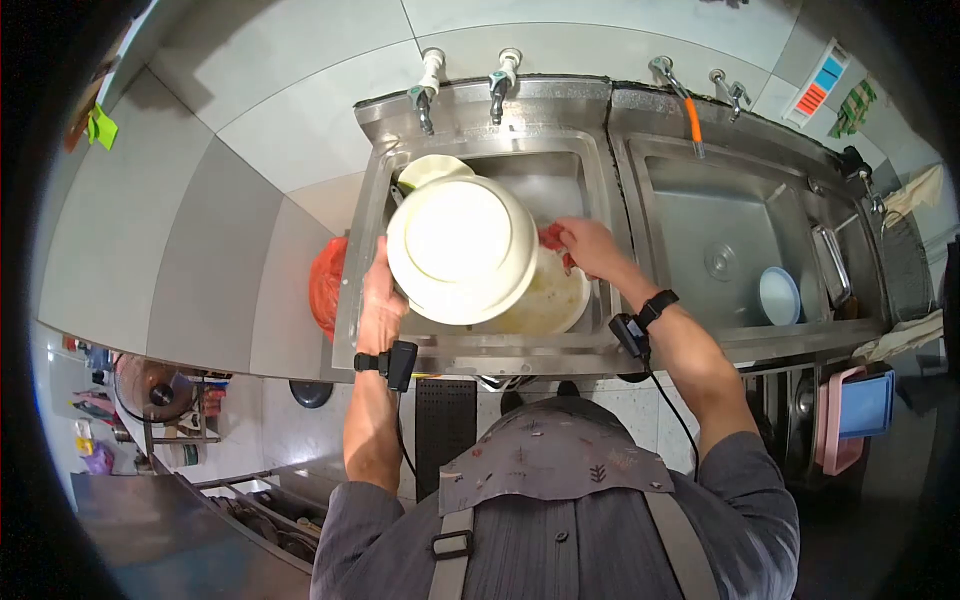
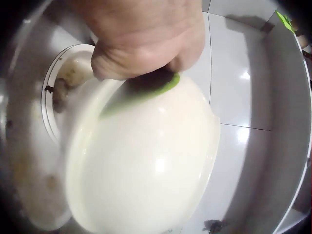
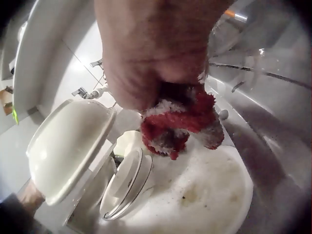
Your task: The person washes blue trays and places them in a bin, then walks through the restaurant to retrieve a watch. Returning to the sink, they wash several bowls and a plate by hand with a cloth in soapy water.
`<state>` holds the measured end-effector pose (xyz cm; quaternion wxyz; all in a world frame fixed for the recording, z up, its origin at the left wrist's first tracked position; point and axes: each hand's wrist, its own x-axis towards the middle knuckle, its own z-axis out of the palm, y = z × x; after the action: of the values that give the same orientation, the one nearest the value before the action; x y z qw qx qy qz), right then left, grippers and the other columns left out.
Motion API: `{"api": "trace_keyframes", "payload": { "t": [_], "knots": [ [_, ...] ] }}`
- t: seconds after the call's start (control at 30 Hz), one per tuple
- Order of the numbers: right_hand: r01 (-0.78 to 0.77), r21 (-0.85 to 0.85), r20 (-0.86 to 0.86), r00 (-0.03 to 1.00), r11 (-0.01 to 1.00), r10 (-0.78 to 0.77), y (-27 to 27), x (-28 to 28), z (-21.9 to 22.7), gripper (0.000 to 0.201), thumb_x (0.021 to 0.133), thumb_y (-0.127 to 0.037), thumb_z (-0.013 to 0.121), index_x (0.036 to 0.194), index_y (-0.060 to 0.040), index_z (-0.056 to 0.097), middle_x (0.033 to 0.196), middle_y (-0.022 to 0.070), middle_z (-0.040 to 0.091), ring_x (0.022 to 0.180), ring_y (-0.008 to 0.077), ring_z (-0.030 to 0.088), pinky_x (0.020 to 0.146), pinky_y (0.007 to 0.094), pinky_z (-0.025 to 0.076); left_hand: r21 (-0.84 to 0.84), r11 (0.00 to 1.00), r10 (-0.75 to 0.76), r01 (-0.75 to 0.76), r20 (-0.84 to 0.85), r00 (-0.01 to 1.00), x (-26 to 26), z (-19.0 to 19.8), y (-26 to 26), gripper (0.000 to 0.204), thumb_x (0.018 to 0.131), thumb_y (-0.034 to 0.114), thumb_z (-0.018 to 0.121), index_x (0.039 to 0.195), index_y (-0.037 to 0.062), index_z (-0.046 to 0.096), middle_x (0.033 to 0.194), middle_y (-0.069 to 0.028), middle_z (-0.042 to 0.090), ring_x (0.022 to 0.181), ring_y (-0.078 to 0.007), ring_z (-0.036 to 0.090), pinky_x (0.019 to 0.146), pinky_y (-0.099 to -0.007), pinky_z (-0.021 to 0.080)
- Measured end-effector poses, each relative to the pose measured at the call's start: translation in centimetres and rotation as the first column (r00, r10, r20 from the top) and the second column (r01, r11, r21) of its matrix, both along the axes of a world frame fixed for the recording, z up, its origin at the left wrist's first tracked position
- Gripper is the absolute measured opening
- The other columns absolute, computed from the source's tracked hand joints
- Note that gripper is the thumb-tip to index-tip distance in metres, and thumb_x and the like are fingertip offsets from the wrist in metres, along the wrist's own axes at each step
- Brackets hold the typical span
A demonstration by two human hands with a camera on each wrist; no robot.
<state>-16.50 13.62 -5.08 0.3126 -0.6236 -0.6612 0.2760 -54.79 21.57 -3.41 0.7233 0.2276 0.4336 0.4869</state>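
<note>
My left hand [image 1: 380,288] grips the rim of a large cream bowl [image 1: 460,240], which is tilted over the left sink with its base facing up. In the left wrist view the bowl's smooth outer wall [image 2: 141,161] fills the middle. A red and grey fluffy cloth [image 3: 180,122] is bunched in my right hand [image 1: 592,248], to the right of the bowl and apart from it. Below the cloth lies a wide white basin [image 3: 234,195] with murky liquid in it. Dark-rimmed white plates [image 3: 122,187] lean by the basin, near a pale yellow dish [image 1: 435,168].
Two taps [image 1: 425,105] stand behind the left sink [image 1: 545,160]. To the right, a second sink [image 1: 700,220] holds a pale blue bowl [image 1: 779,296] under an orange hose [image 1: 693,120]. A red plastic bag [image 1: 326,290] hangs at the left edge.
</note>
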Motion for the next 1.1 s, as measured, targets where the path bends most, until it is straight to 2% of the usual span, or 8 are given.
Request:
{"api": "trace_keyframes", "payload": {
  "t": [0.1, 0.2, 0.27, 0.37, 0.8, 0.93, 0.97, 1.1],
  "knots": [
    [-0.009, -0.25, -0.136, 0.99, 0.968, -0.026, -2.5, -1.6, 5.0, 0.028, 0.104, -0.013, 0.051, 0.125, -0.0036, 0.067, 0.088, 0.0128, 0.073, 0.056, 0.0205, 0.066, 0.053, 0.0358, 0.053, 0.026, 1.0, -0.003, 0.002, 0.049, 0.999, 0.3, 1.4, 0.2, 0.053, 0.109, 0.046, 0.048, 0.135, 0.002, 0.061, 0.135, -0.0086, 0.068, 0.122, -0.0224, 0.065, 0.102, -0.0416, 0.055],
    [-0.026, -0.49, -0.051, 0.999, 0.871, 0.001, -3.1, -2.3, 5.7, 0.037, 0.101, -0.019, 0.059, 0.134, -0.0026, 0.062, 0.11, 0.0179, 0.072, 0.085, 0.0274, 0.074, 0.074, 0.04, 0.059, 0.016, 1.0, 0.016, -0.017, 0.081, 0.997, 0.9, 3.0, -0.1, 0.053, 0.11, 0.046, 0.047, 0.136, 0.0019, 0.06, 0.136, -0.0084, 0.067, 0.123, -0.0233, 0.065, 0.102, -0.0428, 0.055],
    [-0.027, 0.256, 0.281, 0.959, 0.966, -0.048, -2.6, -1.9, 1.6, 0.056, 0.093, -0.017, 0.066, 0.144, -0.0023, 0.049, 0.144, 0.0241, 0.055, 0.124, 0.0419, 0.059, 0.101, 0.0483, 0.051, 0.009, 1.0, 0.016, -0.017, 0.099, 0.995, 1.0, 2.5, 0.3, 0.053, 0.11, 0.045, 0.047, 0.137, 0.0017, 0.059, 0.136, -0.0085, 0.067, 0.123, -0.024, 0.065, 0.102, -0.0436, 0.055],
    [0.005, 0.272, 0.253, 0.964, 0.962, -0.077, -4.1, -3.1, 5.5, 0.079, 0.089, -0.019, 0.07, 0.156, -0.0053, 0.031, 0.155, 0.0262, 0.041, 0.135, 0.0444, 0.049, 0.111, 0.0473, 0.045, 0.024, 0.998, -0.065, 0.061, 0.184, 0.981, 1.5, 1.0, 1.5, 0.053, 0.109, 0.045, 0.048, 0.139, 0.0025, 0.058, 0.137, -0.0093, 0.066, 0.123, -0.0264, 0.065, 0.103, -0.0456, 0.055],
    [0.121, 0.567, 0.387, 0.834, 0.815, -0.393, -8.4, 0.6, 5.4, 0.06, 0.088, -0.008, 0.061, 0.144, 0.0079, 0.044, 0.137, 0.0297, 0.059, 0.121, 0.0416, 0.063, 0.102, 0.049, 0.053, 0.082, 0.919, -0.395, 0.387, 0.142, 0.908, 11.9, 3.8, -0.6, 0.051, 0.11, 0.044, 0.044, 0.141, 0.0046, 0.057, 0.135, -0.0122, 0.066, 0.124, -0.0282, 0.064, 0.102, -0.0468, 0.056],
    [0.172, 0.772, 0.297, 0.755, 0.613, -0.585, -9.9, 5.5, 6.5, 0.054, 0.087, -0.005, 0.066, 0.138, 0.0049, 0.053, 0.121, 0.0256, 0.069, 0.1, 0.0404, 0.071, 0.08, 0.045, 0.062, 0.086, 0.855, -0.515, 0.511, 0.024, 0.857, 16.4, 8.1, -2.0, 0.049, 0.11, 0.048, 0.045, 0.123, 0.0052, 0.064, 0.107, -0.0083, 0.074, 0.088, -0.0228, 0.073, 0.071, -0.0388, 0.06],
    [0.288, 0.734, 0.239, 0.738, 0.615, -0.631, -10.5, 6.7, 7.1, 0.055, 0.085, -0.009, 0.07, 0.137, 0.0021, 0.056, 0.121, 0.0249, 0.069, 0.102, 0.0403, 0.071, 0.083, 0.0451, 0.061, 0.172, 0.724, -0.672, 0.668, -0.043, 0.739, 16.4, 8.2, -1.4, 0.048, 0.109, 0.05, 0.046, 0.108, 0.0064, 0.064, 0.079, -0.0033, 0.068, 0.062, -0.0172, 0.064, 0.054, -0.0325, 0.051],
    [0.529, 0.678, 0.204, 0.531, 0.51, -0.822, -12.8, 12.0, 8.8, 0.046, 0.088, -0.011, 0.066, 0.132, -0.0039, 0.058, 0.094, 0.0267, 0.072, 0.083, 0.0434, 0.072, 0.074, 0.0509, 0.06, 0.201, 0.695, -0.632, 0.691, -0.289, 0.72, 18.4, 9.8, -2.5, 0.035, 0.106, 0.041, 0.059, 0.092, 0.0091, 0.06, 0.061, 0.0007, 0.054, 0.05, -0.0153, 0.056, 0.049, -0.0287, 0.043]
  ]
}}
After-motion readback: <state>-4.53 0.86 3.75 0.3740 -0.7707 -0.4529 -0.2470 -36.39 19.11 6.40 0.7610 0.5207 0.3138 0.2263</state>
